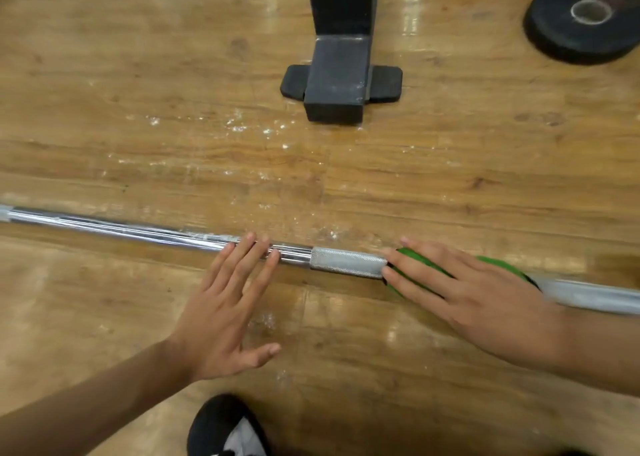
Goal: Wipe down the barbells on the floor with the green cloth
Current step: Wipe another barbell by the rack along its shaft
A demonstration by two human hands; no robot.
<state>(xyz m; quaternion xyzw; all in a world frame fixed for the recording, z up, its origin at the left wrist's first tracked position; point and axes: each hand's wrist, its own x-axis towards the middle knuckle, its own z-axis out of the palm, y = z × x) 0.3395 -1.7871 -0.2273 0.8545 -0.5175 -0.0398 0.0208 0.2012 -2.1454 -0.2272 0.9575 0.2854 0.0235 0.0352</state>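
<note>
Here, the chrome barbell [138, 229] lies flat across the wooden gym floor [138, 109]. Your right hand [478, 300] presses the green cloth [502, 267] onto it with fingers laid straight, just right of the knurled grip [346, 263]. Your left hand [221, 310], fingers straight and holding nothing, rests its fingertips on the smooth shaft. Keep that brace firm so the bar cannot roll. Wrap the cloth further round and draw it leftward over the knurling, which will likely snag and hold grime. Beyond stand a black rack foot [337, 81] and a weight plate [585, 19].
</note>
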